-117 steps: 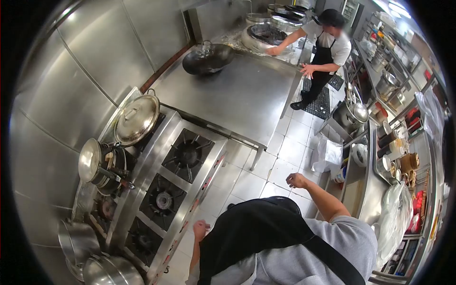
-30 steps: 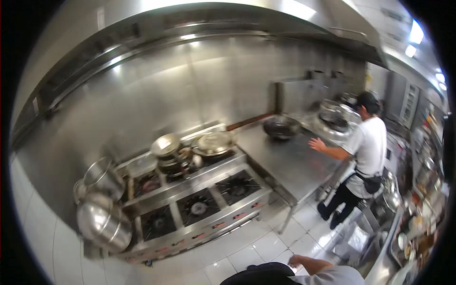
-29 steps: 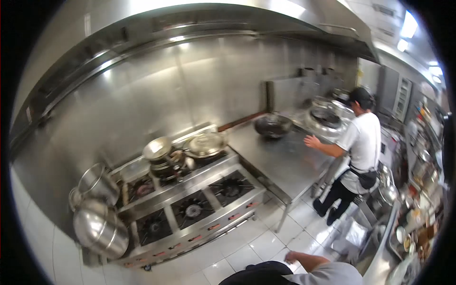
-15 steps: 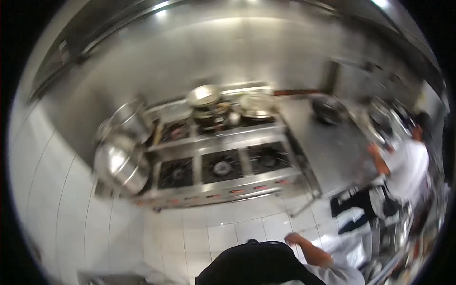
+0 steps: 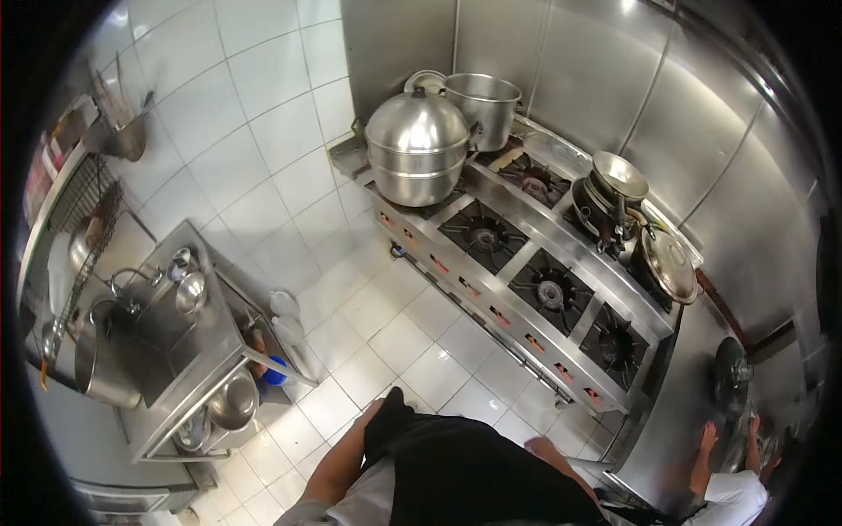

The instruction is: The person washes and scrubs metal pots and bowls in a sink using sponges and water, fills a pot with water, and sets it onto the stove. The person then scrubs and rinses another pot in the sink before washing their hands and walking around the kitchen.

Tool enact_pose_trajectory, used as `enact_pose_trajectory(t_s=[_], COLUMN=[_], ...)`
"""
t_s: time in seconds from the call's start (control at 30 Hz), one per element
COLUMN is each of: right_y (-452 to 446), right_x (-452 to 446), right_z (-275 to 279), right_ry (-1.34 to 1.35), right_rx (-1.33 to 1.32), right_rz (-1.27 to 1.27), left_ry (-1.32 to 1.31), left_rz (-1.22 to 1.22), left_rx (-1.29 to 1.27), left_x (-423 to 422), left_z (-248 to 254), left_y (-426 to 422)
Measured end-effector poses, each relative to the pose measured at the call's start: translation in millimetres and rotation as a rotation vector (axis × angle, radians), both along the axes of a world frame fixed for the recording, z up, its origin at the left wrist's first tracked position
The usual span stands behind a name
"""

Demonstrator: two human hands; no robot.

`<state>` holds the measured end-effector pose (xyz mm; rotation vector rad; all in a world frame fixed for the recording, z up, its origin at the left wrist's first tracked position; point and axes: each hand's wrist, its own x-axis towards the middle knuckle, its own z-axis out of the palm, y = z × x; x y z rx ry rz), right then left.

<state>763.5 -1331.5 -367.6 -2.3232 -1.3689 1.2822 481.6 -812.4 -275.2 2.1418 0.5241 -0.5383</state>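
My left hand [image 5: 374,408] hangs beside the black apron [image 5: 482,473], which partly covers it; its fingers are hidden. On the other side of the apron, my right hand [image 5: 544,448] hangs over the floor near the table leg, touching nothing that shows, and its fingers are too unclear to read. In front stands a steel stove [image 5: 517,307] with several burners. A domed steamer pot [image 5: 417,149] sits on its left end, beside a tall open pot [image 5: 483,110]. Stacked pans [image 5: 619,175] and a lidded pan [image 5: 670,266] rest along the back.
A steel sink [image 5: 158,346] with bowls and a large pot stands at left, below a wire shelf [image 5: 74,210]. White tiled floor [image 5: 403,351] lies between sink and stove. At lower right, a co-worker [image 5: 732,498] reaches over the steel table [image 5: 680,394], near a dark wok [image 5: 730,373].
The view has swung left and down, bringing the sink and tiled wall into sight. Stove, table and co-worker have shifted right in view. My left arm now shows.
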Motion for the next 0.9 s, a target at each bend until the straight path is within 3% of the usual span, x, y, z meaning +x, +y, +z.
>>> enact_pose_trajectory(t_s=[0.03,0.07,0.1,0.13,0.17,0.23,0.3,0.37,0.43,0.47,0.5,0.57,0.6,0.63,0.67,0.73,0.77,0.8,0.83,0.87,0.9], right_y=[16.8,37.7,57.8,78.5,102.5,129.4,140.4,141.7,137.5,122.8,103.5,77.7,86.9,93.7,101.7,89.4,80.9,76.0,92.9,115.1,138.6], right_x=[15.1,28.2,38.8,44.2,47.9,50.9,45.4,28.8,5.0,3.5,5.5,-2.4,-8.8,-19.1,-26.9,-20.7,-13.0,-3.8,1.5,-1.8,-4.6], right_z=[5.1,16.3,29.2,42.8,63.3,77.9,82.8,71.8,72.1,40.3,2.9,-21.5,2.7,39.4,65.8,35.6,12.6,-11.3,-3.0,13.3,30.8], right_ry=[0.58,0.893,0.936,0.732,0.521,0.532,0.533,0.58,0.499,0.177,-0.142,-0.191,-0.196,-0.199,-0.198,-0.257,-0.312,-0.06,-0.235,-0.002,0.299], right_rx=[0.067,0.189,0.256,0.266,0.258,0.271,0.288,0.217,0.028,0.083,0.129,0.155,0.158,-0.028,-0.217,-0.127,-0.039,-0.086,-0.027,-0.14,-0.144], right_rz=[-0.663,-1.047,-1.203,-1.137,-1.076,-1.05,-1.016,-0.86,-0.767,-0.291,0.183,0.447,0.438,0.512,0.583,0.635,0.695,0.292,0.526,0.155,-0.382], left_ry=[-0.03,-0.053,-0.065,-0.063,-0.071,-0.087,0.033,0.174,0.161,0.167,0.17,0.252,0.324,0.509,0.508,0.235,0.235,0.175,0.115,0.296,0.301], left_rz=[0.039,0.072,0.096,0.115,0.105,0.086,0.31,-0.079,-0.355,-0.087,0.006,0.22,0.371,0.704,0.696,-0.252,-0.262,-0.177,-0.093,0.277,0.247], left_rx=[-0.016,-0.026,-0.02,-0.005,0.04,0.13,0.045,0.345,0.339,0.164,0.117,-0.016,-0.141,-0.348,-0.342,0.227,0.228,0.217,0.204,0.01,0.016], left_x=[3.1,2.5,-0.1,-4.3,-19.4,-47.8,-86.3,-119.8,-153.0,-162.9,-172.9,-190.2,-194.2,-196.1,-198.4,-199.0,-195.6,-191.4,-183.6,-165.5,-158.3], left_z=[25.6,46.8,56.7,62.3,16.8,-68.0,-84.6,-78.4,-86.8,-80.5,-82.5,-96.6,-104.4,-121.9,-125.9,-131.9,-131.4,-131.7,-130.8,-104.9,-99.6], left_y=[-11.8,-21.4,-27.4,-30.6,-20.7,-1.8,-2.3,5.1,13.0,6.7,3.6,-2.4,-6.4,-12.0,-12.8,-8.1,-2.2,5.3,12.7,14.9,31.6])
